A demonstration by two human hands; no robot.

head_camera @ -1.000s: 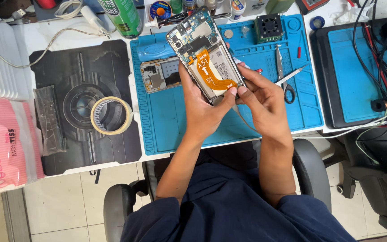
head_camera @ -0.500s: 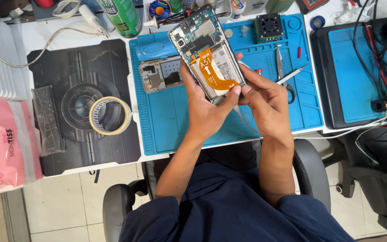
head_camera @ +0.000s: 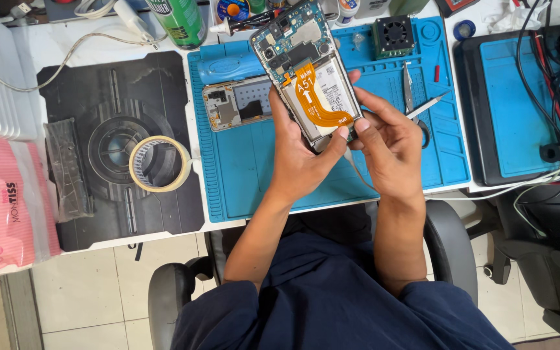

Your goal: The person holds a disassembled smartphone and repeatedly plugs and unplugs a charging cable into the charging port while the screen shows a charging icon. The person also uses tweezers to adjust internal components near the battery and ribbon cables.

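Observation:
An opened smartphone [head_camera: 306, 71] with its back off, showing a blue circuit board and an orange flex cable, is held above the blue work mat [head_camera: 247, 168]. My left hand [head_camera: 299, 152] grips it from below, thumb on its lower end. My right hand [head_camera: 387, 146] holds its lower right corner, fingertips pressing at the bottom edge. A grey inner phone frame piece [head_camera: 234, 107] lies on the mat just left of the phone.
Tweezers and a thin tool [head_camera: 416, 97] lie on the mat at right. A roll of tape [head_camera: 159, 163] sits on the black mat [head_camera: 98, 84]. A green can [head_camera: 176, 23], a small fan block [head_camera: 393, 35], a pink packet [head_camera: 4, 207] and tangled cables [head_camera: 552, 97] surround the work area.
The phone and both hands have shifted slightly up and to the right. My right fingers have moved closer onto the phone's bottom edge.

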